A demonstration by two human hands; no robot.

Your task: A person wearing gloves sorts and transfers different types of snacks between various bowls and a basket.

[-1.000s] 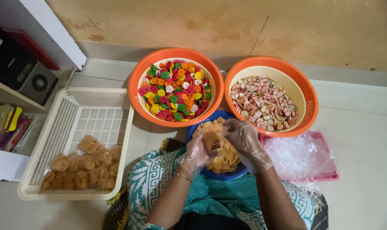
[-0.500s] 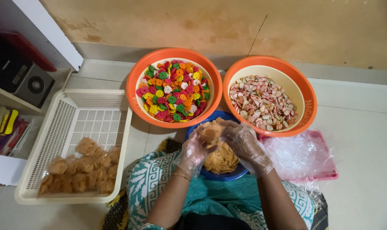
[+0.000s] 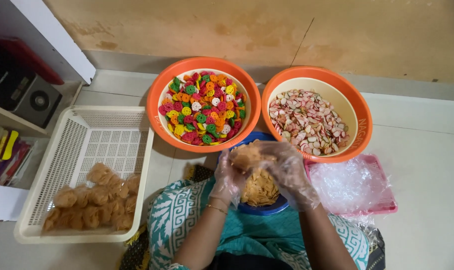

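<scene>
**Gloved hands pressing a clump of golden crisps above a blue bowl**

The left hand point(image 3: 228, 176), wearing a thin clear plastic glove, is cupping one side of a clump of golden-brown fried crisps point(image 3: 246, 156), its fingers curled and closed against it. The right hand point(image 3: 288, 172), gloved the same way, is wrapping around the other side, so both hands are pressing together on the clump. They are hovering just above the round blue plastic bowl point(image 3: 265, 208), which is sitting on the floor close to the person's lap and is holding a heap of loose golden crisps point(image 3: 259, 189).

Just beyond the blue bowl, a round orange plastic basin of multicoloured wheel-shaped crisps point(image 3: 203, 108) is standing, and beside it, right of the blue bowl, an orange basin of pale pink-and-white flat crisps point(image 3: 309, 121). Right of the blue bowl, touching that second basin, a pink tray of crumpled clear plastic bags point(image 3: 354, 184) is lying. Well to the left of the blue bowl, a cream perforated plastic basket point(image 3: 104, 135) is holding bagged bundles of golden crisps point(image 3: 94, 200).
</scene>
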